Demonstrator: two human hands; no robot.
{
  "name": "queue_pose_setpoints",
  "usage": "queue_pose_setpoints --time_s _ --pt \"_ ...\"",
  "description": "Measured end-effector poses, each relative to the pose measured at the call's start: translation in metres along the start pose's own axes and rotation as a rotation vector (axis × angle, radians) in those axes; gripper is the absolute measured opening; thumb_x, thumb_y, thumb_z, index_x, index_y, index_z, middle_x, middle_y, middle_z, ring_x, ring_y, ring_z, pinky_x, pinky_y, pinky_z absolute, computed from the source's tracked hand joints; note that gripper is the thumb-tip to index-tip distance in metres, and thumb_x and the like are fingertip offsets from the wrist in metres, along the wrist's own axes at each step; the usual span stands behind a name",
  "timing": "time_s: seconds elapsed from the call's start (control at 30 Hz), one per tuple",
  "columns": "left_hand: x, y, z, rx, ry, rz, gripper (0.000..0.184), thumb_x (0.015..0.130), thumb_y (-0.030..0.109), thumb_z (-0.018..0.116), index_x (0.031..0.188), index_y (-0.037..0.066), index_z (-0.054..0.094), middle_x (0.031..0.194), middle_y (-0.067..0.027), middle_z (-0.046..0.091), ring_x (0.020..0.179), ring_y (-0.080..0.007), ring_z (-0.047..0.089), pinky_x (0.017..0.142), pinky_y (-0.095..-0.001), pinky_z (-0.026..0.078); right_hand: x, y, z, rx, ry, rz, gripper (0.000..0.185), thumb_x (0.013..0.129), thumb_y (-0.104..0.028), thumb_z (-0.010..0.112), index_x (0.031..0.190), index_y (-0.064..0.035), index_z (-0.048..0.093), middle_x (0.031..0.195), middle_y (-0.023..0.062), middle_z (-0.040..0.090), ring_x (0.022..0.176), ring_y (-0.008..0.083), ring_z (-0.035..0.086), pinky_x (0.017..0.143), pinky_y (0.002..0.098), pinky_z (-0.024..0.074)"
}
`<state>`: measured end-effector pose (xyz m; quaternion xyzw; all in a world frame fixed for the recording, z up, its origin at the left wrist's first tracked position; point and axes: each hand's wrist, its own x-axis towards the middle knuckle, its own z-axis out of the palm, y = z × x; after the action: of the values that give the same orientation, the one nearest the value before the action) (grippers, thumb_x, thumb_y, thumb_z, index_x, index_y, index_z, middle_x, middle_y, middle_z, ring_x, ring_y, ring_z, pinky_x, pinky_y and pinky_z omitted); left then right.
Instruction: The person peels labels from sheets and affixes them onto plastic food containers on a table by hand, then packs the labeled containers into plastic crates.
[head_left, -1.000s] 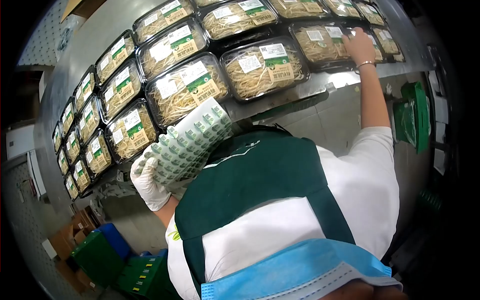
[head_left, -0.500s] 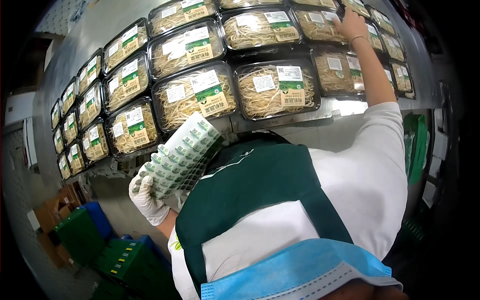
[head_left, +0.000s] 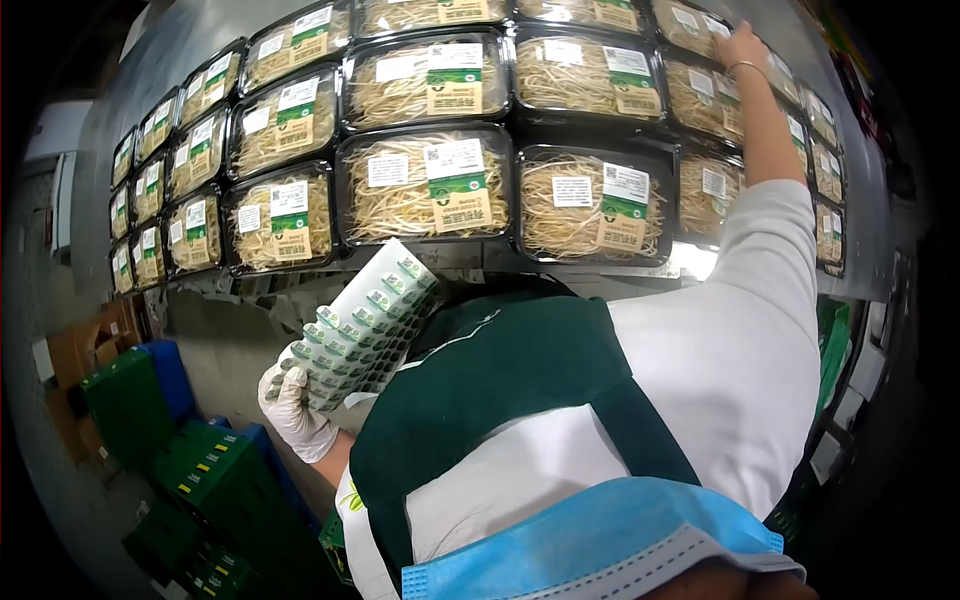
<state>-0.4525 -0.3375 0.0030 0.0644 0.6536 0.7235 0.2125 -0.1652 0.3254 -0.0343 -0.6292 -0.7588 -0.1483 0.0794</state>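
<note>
My left hand (head_left: 298, 400), in a white glove, is closed around a roll of green-and-white stickers (head_left: 365, 320) held in front of my apron. The roll tilts up toward the table's near edge. At the far right, my bare right hand (head_left: 743, 52) reaches over the rows with its fingers apart, touching a pack of bean sprouts (head_left: 688, 28) near its label. Its fingertips are small and slightly blurred; no object shows in them. Nearest the roll lies another pack of bean sprouts (head_left: 425, 185), a black tray with a clear top, a white sticker and a green-and-tan label.
Rows of similar sprout packs (head_left: 280, 215) cover the metal table (head_left: 690, 262). Green crates (head_left: 235, 490), a blue crate (head_left: 170, 380) and cardboard boxes (head_left: 75, 360) stand on the floor at left. Something green (head_left: 833, 345) hangs at right.
My right hand has moved right to a different pack. The view has shifted, so the packs sit differently in it. My left hand still holds the sticker roll.
</note>
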Motion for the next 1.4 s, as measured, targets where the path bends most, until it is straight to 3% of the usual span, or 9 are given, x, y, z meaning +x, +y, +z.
queue_pose_setpoints --time_s 0.1,0.17,0.27,0.47,0.53,0.6,0.73,0.87,1.4 --pt "0.003 -0.004 -0.011 -0.067 -0.008 0.001 0.019 0.065 0.001 0.064 0.083 -0.004 0.060 0.072 -0.0057 0.061 0.059 -0.0086 0.053 0.054 -0.0172 0.040 0.041 -0.031 0.040 0.902 -0.217 -0.109 0.044 0.072 -0.016 0.064 0.109 -0.0004 0.049 0.099 0.0141 0.059 0.091 0.0211 0.057 0.079 0.0297 0.0446" --pt "0.006 -0.003 -0.016 -0.076 -0.050 0.000 0.019 0.065 0.001 0.064 0.083 -0.004 0.060 0.072 -0.0061 0.061 0.059 -0.0092 0.054 0.054 -0.0173 0.040 -0.015 -0.124 -0.021 1.548 -0.422 -0.199 0.075 0.059 0.014 0.059 0.125 -0.0077 0.030 0.114 0.0181 0.042 0.099 0.0285 0.049 0.071 0.0377 0.0482" --pt "0.014 0.001 -0.022 -0.045 -0.098 -0.042 0.018 0.064 -0.001 0.064 0.081 -0.003 0.059 0.074 -0.0074 0.061 0.061 -0.0110 0.055 0.056 -0.0190 0.043 -0.029 -0.180 -0.023 1.546 -0.509 -0.361 0.065 0.063 0.010 0.058 0.122 -0.0059 0.035 0.110 0.0165 0.047 0.098 0.0250 0.051 0.073 0.0338 0.0476" --pt "0.026 -0.005 -0.019 -0.154 -0.179 -0.082 0.019 0.062 -0.004 0.064 0.080 -0.003 0.057 0.078 -0.0124 0.062 0.067 -0.0155 0.059 0.062 -0.0237 0.047 -0.058 -0.181 -0.038 0.296 0.239 -0.608 0.046 0.069 -0.016 0.058 0.111 -0.0021 0.045 0.098 0.0156 0.055 0.095 0.0280 0.051 0.084 0.0350 0.0410" --pt "0.039 0.001 -0.021 -0.089 -0.332 -0.062 0.019 0.063 0.000 0.063 0.080 -0.005 0.057 0.087 -0.0183 0.061 0.078 -0.0212 0.059 0.073 -0.0313 0.046 -0.062 -0.161 -0.045 0.028 0.255 -0.288 0.048 0.070 -0.028 0.059 0.108 -0.0010 0.048 0.099 0.0168 0.055 0.098 0.0320 0.049 0.088 0.0384 0.0374" --pt "0.049 0.006 -0.005 -0.093 -0.426 -0.013 0.024 0.066 0.000 0.057 0.089 -0.005 0.054 0.098 -0.0195 0.058 0.089 -0.0233 0.056 0.081 -0.0332 0.042 -0.059 -0.163 -0.051 0.212 0.166 -0.244 0.046 0.071 -0.027 0.061 0.107 -0.0010 0.048 0.096 0.0142 0.056 0.093 0.0275 0.052 0.083 0.0342 0.0410" --pt "0.066 0.016 0.031 0.121 -0.641 0.189 0.025 0.076 0.006 0.054 0.101 0.002 0.053 0.095 -0.0055 0.053 0.085 -0.0117 0.049 0.076 -0.0249 0.039 -0.174 -0.224 -0.137 1.191 -0.589 -1.025 0.039 0.076 -0.014 0.060 0.111 -0.0026 0.049 0.105 0.0080 0.057 0.096 0.0170 0.053 0.081 0.0292 0.0432" --pt "0.067 0.007 0.032 -0.045 -0.718 0.067 0.020 0.080 0.003 0.056 0.100 0.002 0.054 0.088 -0.0020 0.058 0.075 -0.0061 0.051 0.068 -0.0191 0.041 -0.327 -0.259 -0.224 1.048 -0.305 -1.421 0.028 0.081 -0.021 0.055 0.101 -0.0029 0.051 0.093 0.0081 0.056 0.079 0.0220 0.055 0.071 0.0329 0.0448" --pt "0.084 0.002 0.044 -0.117 -0.732 -0.274 0.014 0.076 0.008 0.060 0.088 0.000 0.059 0.072 -0.0020 0.060 0.063 -0.0065 0.054 0.056 -0.0184 0.042 -0.378 -0.269 -0.218 0.674 0.392 -1.163 0.020 0.062 -0.011 0.057 0.082 -0.0146 0.055 0.071 -0.0025 0.049 0.062 0.0129 0.049 0.047 0.0243 0.0428"
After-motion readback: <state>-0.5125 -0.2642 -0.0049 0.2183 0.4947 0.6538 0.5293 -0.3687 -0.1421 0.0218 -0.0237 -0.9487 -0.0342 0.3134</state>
